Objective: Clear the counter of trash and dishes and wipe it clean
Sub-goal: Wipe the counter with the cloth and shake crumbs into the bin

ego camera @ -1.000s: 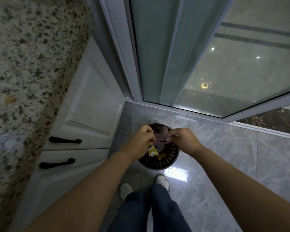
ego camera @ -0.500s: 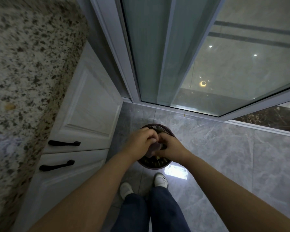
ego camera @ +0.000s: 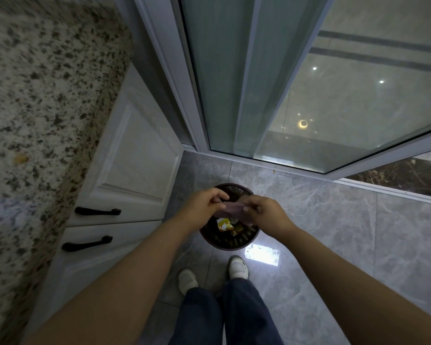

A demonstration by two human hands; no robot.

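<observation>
Nearest the camera: two legs in dark blue trousers [ego camera: 224, 317] and a pair of white shoes [ego camera: 239, 267] planted on grey marbled floor tile [ego camera: 334, 232]. A bright rectangular reflection lies on the tile just beside the right shoe.

Both bare forearms extend forward and meet over a round dark trash bin [ego camera: 230, 241] that stands on the floor just ahead of the shoes. The left hand [ego camera: 201, 207] has its fingers curled inward, pinching one end of a thin pale pinkish piece of material [ego camera: 230, 209]. The right hand [ego camera: 264, 212] has its fingers curled likewise and pinches the other end, so the piece is stretched between the two hands directly above the bin opening. What the material is cannot be told; it is blurred.

Inside the bin, below the hands, lies a yellow-and-white wrapper [ego camera: 224, 224] with other unclear scraps beside it.

To the left: white cabinet fronts [ego camera: 132, 155] with two black handles [ego camera: 97, 211], under a speckled granite counter [ego camera: 42, 100]. A small yellowish spot [ego camera: 21, 158] sits on the counter surface.

Farthest: a white-framed glass door [ego camera: 259, 83] rising from the floor behind the bin, reflecting ceiling lights.
</observation>
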